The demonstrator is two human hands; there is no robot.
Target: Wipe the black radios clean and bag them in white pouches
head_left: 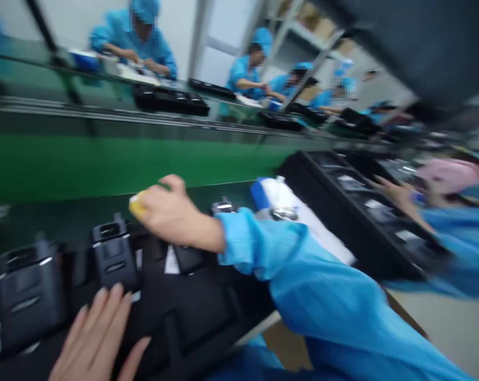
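Note:
My right hand (170, 211), in a blue sleeve, reaches across a black moulded tray (192, 312) toward the green conveyor belt (65, 164). Its fingers curl around a small yellow object (137, 206). My left hand (99, 333) lies flat at the tray's near edge, fingers stretched out and holding nothing. Just beyond its fingertips stands a black boxy device (113, 254) in the tray. A second black device (29, 293) stands further left. The picture is smeared by motion.
A white and blue pad (303, 211) with a metal part lies right of my arm. A long black tray (354, 211) sits at right, where a co-worker's hand (394, 193) reaches in. Several people in blue sit across the belt with black trays (172, 100).

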